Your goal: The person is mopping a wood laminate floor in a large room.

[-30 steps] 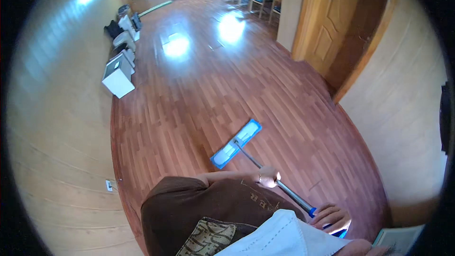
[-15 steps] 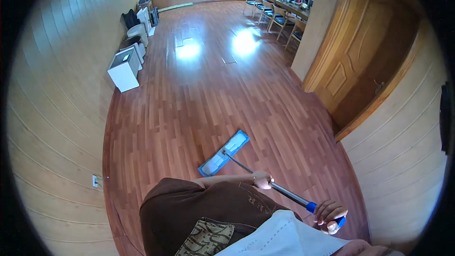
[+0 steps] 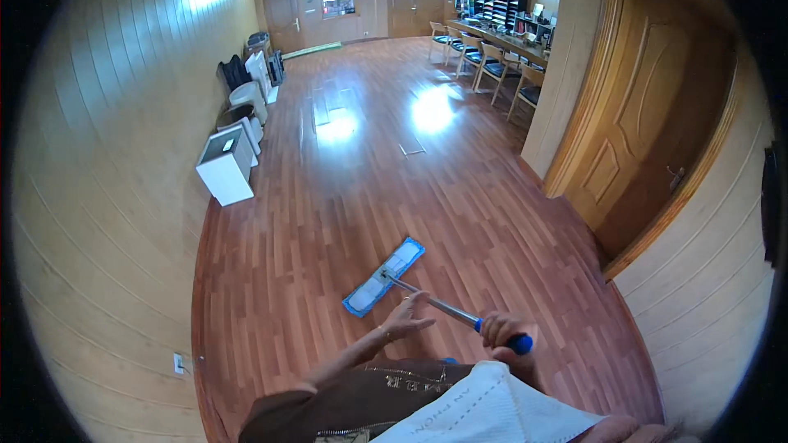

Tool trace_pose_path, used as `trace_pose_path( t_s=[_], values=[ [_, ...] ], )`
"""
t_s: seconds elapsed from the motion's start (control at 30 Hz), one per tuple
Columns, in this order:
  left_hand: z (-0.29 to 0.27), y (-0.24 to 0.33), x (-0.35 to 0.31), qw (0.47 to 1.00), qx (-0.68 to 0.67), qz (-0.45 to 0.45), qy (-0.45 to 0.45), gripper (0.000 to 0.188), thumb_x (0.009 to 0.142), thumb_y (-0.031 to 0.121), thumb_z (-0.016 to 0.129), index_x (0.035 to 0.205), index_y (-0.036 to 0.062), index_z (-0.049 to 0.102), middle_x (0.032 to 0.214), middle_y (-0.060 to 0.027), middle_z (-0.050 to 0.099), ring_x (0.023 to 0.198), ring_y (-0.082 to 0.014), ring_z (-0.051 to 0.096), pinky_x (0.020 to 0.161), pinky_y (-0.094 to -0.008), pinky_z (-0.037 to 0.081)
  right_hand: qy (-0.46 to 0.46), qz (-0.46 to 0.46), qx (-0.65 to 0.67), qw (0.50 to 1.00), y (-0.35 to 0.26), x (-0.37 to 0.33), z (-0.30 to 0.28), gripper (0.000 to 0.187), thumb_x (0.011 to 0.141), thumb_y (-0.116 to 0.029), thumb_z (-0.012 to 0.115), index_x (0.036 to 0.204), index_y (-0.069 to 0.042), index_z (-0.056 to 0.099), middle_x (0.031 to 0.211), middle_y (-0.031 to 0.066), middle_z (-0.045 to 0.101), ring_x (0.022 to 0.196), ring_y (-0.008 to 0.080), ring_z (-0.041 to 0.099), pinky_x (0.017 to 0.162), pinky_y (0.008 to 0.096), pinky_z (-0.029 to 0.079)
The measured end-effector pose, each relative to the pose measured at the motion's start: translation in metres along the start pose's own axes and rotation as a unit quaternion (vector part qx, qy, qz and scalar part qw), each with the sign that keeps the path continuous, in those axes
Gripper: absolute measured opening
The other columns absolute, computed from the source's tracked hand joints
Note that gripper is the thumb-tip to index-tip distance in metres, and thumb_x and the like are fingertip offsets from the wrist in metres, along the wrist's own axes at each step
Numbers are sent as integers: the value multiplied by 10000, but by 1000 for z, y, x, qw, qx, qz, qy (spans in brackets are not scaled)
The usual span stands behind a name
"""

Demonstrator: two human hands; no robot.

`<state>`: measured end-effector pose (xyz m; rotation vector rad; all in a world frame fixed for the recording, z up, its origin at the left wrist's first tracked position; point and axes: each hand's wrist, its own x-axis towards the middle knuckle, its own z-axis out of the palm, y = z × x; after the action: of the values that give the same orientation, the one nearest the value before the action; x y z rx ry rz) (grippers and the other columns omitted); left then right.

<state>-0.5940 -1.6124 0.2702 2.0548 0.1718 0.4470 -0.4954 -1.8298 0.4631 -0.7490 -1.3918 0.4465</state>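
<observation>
A flat mop [image 3: 368,292] with a blue-fringed, pale pad lies slantwise on the wooden floor in front of me. Its metal pole [image 3: 450,309] rises from the pad toward my lower right. My right hand [image 3: 502,331] is wrapped round the blue grip at the pole's top end, with the dark blue end cap [image 3: 520,344] sticking out beyond it. Just under the pole, my left hand [image 3: 405,318] has its fingers apart and does not grip it. Whether a fingertip touches the pole I cannot tell.
Along the left wall stand a white box-like cabinet [image 3: 227,166] and several bins. A row of wooden chairs [image 3: 495,67] lines a long desk at the far right. A closed wooden door [image 3: 648,115] is on the right. A wall socket [image 3: 178,363] sits low on the left.
My left hand has let go of the pole, its fingers now spread. My right hand and the grip have moved left and up in view. The view has tilted up.
</observation>
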Motion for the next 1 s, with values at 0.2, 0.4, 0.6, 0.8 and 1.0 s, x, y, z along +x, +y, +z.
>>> trace_pose_path(
  t_s=[0.2, 0.4, 0.6, 0.8, 1.0],
  values=[
    [-104, 145, -35, 983, -36, 122, 132, 721, 746, 351, 768, 1326, 64, 451, 1324, -168, 495, 1250, -340, 458, 1014, -443, 375, -45, 156, -118, 980, 88, 51, 35, 228, 750, -138, 778, 743, -21, 582, 760, 79, 611, 721, 221, 568, 652, 377, 424],
    [-170, 155, 22, 934, 187, 227, 201, 775, 678, 445, 809, 1273, 71, 484, 1268, -152, 538, 1210, -326, 501, 973, -416, 421, -233, -9, -102, 967, 239, 147, 39, 317, 684, -140, 753, 971, -73, 636, 1008, 115, 637, 984, 301, 607, 806, 409, 482],
    [-213, 111, 69, 951, 63, 243, 181, 282, 697, 205, 824, 725, 76, 575, 705, -72, 569, 697, -233, 590, 754, -356, 453, -293, 145, -192, 925, 388, 152, 12, 209, 711, -191, 712, 871, -89, 626, 848, 114, 622, 862, 327, 595, 728, 406, 479],
    [-241, 65, 133, 953, 67, 210, 207, 245, 730, 84, 757, 681, 67, 518, 661, -83, 521, 624, -259, 528, 647, -374, 409, -212, 286, 5, 934, 485, 183, -12, 106, 830, -176, 646, 858, -84, 601, 858, 29, 629, 856, 192, 624, 764, 341, 500],
    [-245, -3, 186, 939, 216, 126, 237, 239, 752, 181, 740, 698, 72, 534, 671, -101, 548, 669, -292, 563, 691, -392, 427, -2, 552, 403, 730, 577, 228, -43, 104, 850, -125, 622, 841, -114, 519, 780, 51, 570, 727, 212, 605, 629, 386, 525]
  ],
)
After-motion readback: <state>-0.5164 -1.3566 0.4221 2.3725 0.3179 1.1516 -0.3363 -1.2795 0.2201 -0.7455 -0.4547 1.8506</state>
